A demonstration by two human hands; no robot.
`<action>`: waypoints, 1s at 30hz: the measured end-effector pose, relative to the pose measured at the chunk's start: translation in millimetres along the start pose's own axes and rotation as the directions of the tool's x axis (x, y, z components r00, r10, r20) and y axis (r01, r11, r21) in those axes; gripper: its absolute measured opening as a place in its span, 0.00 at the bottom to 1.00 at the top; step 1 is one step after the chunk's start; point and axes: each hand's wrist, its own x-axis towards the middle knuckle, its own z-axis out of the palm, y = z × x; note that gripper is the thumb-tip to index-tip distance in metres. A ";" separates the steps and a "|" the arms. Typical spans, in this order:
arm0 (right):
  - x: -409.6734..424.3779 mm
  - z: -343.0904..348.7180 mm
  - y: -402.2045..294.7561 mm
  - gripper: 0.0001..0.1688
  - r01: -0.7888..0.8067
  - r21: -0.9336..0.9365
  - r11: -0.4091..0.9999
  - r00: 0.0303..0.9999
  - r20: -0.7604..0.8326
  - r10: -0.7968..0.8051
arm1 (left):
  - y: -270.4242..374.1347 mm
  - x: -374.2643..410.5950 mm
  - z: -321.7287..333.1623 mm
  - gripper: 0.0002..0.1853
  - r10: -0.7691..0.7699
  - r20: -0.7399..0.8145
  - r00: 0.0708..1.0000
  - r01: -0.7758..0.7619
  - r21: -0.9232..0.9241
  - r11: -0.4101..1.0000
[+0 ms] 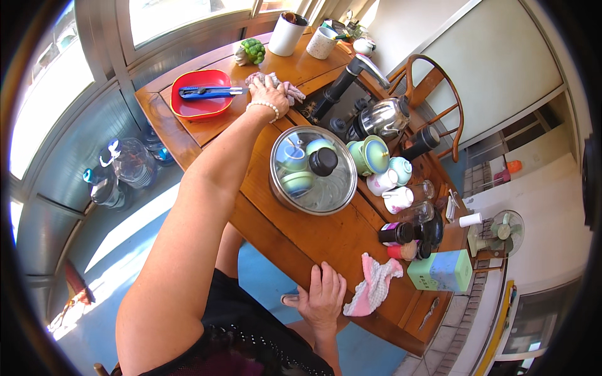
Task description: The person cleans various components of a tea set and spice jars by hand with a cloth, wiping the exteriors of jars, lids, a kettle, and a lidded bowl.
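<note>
My left hand (269, 97), with a pearl bracelet at the wrist, is stretched across the wooden table and presses on a crumpled pinkish cloth (294, 92). Just left of it sits a red plastic tray (202, 109) with a blue snap-off utility knife (204, 92) lying across it. My right hand (322, 291) rests palm down on the table's near edge, holding nothing, thumb spread from the fingers. Close by on its right lies a pink and white cloth (374, 286). Between the two hands stands a pot with a glass lid (312, 197), green cups (297, 182) visible through the glass.
Right of the pot are a steel kettle (385, 117), a green lidded teapot (374, 155), white cups (398, 199), dark-lidded jars (395, 233) and a green box (439, 271). At the back stand a broccoli-shaped ornament (253, 51) and a white canister (287, 35). Plastic bottles (134, 162) stand on the floor.
</note>
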 end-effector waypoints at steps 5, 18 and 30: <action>-4.9 0.3 -0.5 0.36 0.003 0.002 1.000 1.000 -0.019 -0.003 | -9.4 -45.4 -13.9 0.26 0.041 0.034 0.999 -0.043 0.061 0.997; -11.6 1.2 -2.7 0.37 -0.001 -0.011 1.000 0.998 -0.057 0.001 | -49.1 -177.7 -24.8 0.25 0.237 -0.162 0.958 -0.234 0.033 0.972; -12.4 2.7 -4.2 0.37 -0.001 -0.017 1.000 0.997 -0.071 -0.001 | -62.7 -255.8 -52.3 0.23 0.450 -0.217 0.866 -0.471 -0.054 0.880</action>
